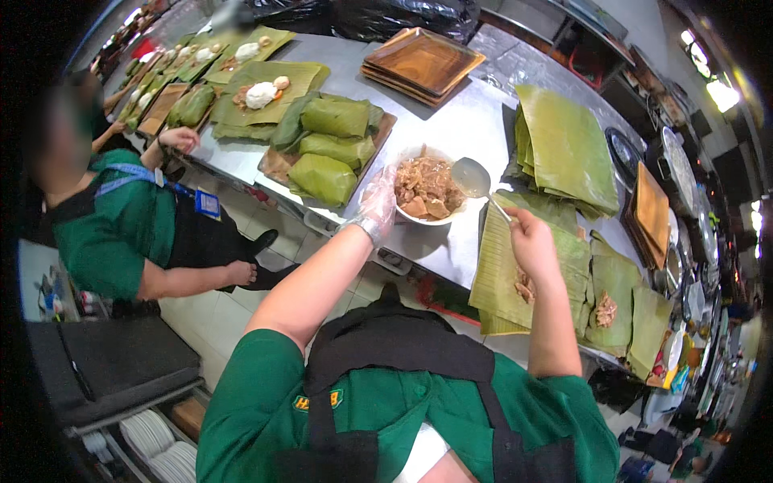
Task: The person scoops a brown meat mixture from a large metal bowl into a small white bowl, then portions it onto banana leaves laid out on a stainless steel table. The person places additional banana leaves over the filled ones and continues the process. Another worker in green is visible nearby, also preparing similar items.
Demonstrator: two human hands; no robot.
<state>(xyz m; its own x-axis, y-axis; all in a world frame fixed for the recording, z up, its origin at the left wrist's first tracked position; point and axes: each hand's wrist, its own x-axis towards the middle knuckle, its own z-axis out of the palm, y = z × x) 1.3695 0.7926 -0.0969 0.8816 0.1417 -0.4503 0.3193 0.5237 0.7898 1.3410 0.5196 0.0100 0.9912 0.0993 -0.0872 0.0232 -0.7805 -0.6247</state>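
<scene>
My left hand, in a clear plastic glove, grips the left rim of a white bowl filled with brown stewed meat. My right hand is closed around the handle of a metal ladle. The ladle's round head is over the right rim of the bowl. Below my right forearm lies a spread banana leaf with a little meat on it, partly hidden by the arm. Farther right, another banana leaf carries a small heap of meat.
Left of the bowl, folded leaf parcels fill a wooden tray. Behind are stacked wooden plates and an open leaf with rice. A banana-leaf stack lies at right. A co-worker in green stands at left beside the metal table.
</scene>
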